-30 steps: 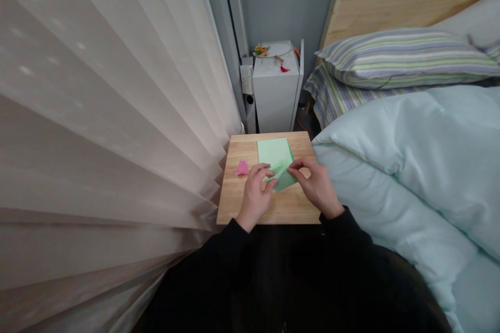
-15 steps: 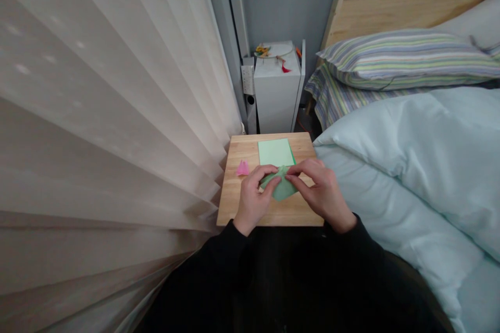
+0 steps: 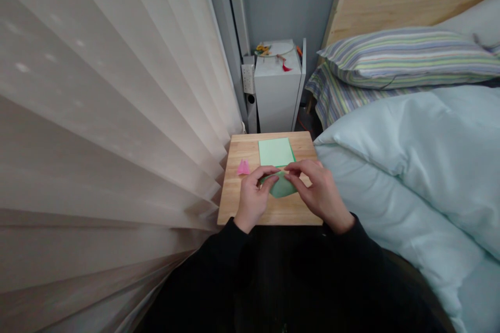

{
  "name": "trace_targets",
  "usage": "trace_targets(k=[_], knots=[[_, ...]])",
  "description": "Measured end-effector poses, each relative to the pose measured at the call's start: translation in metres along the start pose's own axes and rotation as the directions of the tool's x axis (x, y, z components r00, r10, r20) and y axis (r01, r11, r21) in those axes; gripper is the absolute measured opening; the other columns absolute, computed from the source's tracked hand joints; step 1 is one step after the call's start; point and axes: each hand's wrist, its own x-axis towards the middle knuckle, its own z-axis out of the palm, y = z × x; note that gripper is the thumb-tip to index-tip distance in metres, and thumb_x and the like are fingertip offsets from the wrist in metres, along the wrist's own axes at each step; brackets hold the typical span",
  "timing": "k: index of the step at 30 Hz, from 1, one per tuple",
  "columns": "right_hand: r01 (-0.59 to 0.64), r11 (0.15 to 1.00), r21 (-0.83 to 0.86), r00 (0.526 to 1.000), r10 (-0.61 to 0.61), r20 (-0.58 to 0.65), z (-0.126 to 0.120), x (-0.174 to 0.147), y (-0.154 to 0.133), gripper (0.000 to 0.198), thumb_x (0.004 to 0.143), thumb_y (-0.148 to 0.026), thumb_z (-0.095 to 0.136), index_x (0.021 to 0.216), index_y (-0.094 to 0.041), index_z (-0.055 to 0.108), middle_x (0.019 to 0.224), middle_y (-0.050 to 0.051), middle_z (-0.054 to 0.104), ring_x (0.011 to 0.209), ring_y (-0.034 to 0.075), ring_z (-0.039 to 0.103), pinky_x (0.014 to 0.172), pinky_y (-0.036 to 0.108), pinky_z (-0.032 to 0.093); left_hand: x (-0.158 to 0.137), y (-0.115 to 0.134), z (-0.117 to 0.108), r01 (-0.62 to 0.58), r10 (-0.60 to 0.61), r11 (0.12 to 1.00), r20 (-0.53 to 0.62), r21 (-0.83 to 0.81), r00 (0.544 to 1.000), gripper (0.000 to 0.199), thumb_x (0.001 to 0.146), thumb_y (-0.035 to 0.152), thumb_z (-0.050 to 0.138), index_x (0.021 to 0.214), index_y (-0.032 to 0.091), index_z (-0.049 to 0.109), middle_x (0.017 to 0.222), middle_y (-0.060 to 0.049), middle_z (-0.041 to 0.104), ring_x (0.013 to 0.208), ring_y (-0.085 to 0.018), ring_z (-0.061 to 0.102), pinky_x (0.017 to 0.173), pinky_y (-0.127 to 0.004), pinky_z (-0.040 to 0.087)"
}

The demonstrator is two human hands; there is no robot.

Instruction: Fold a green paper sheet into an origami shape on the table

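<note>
Between my two hands is a folded piece of green paper (image 3: 283, 188), held just above the small wooden table. My left hand (image 3: 254, 193) pinches its left side between thumb and fingers. My right hand (image 3: 321, 190) grips the upper right edge the same way, and its fingertips hide part of the fold. Behind them lies a stack of light green square paper (image 3: 276, 151), with a darker green edge showing. A small folded pink paper piece (image 3: 243, 167) rests to the left of the stack.
The wooden tabletop (image 3: 238, 203) is beneath my hands. A pleated curtain (image 3: 156, 114) hangs close on the left. A bed with a pale blue quilt (image 3: 410, 156) presses against the right side. Beyond the table stands a white cabinet (image 3: 275, 99) with small ornaments on top.
The green paper's top, which stuck up between my fingertips, now sits lower and flatter. My hands stay in nearly the same place.
</note>
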Motion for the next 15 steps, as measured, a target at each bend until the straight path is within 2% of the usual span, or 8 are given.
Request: trace_targets(k=[7, 15], knots=[[-0.023, 0.999, 0.038, 1.000, 0.023, -0.002, -0.0007, 0.0010, -0.0004, 0.007, 0.096, -0.022, 0.064, 0.090, -0.023, 0.067, 0.083, 0.002, 0.069, 0.078, 0.019, 0.066, 0.078, 0.036, 0.046, -0.0018, -0.0027, 0.0018, 0.020, -0.020, 1.000, 0.037, -0.009, 0.999, 0.011, 0.088, 0.022, 0.069, 0.095, 0.019, 0.076, 0.093, -0.005, 0.078, 0.089, -0.020, 0.072, 0.082, -0.031, 0.056], [-0.171, 0.943, 0.286, 0.984, 0.180, -0.005, 0.0014, 0.0019, -0.0012, 0.004, 0.090, -0.025, 0.071, 0.088, -0.023, 0.068, 0.081, 0.001, 0.070, 0.076, 0.019, 0.065, 0.073, 0.033, 0.052, -0.0030, -0.0021, 0.0020, 0.022, -0.021, 0.999, 0.052, -0.025, 0.998, 0.011, 0.088, 0.021, 0.070, 0.095, 0.019, 0.077, 0.096, -0.005, 0.080, 0.091, -0.020, 0.074, 0.087, -0.033, 0.058]])
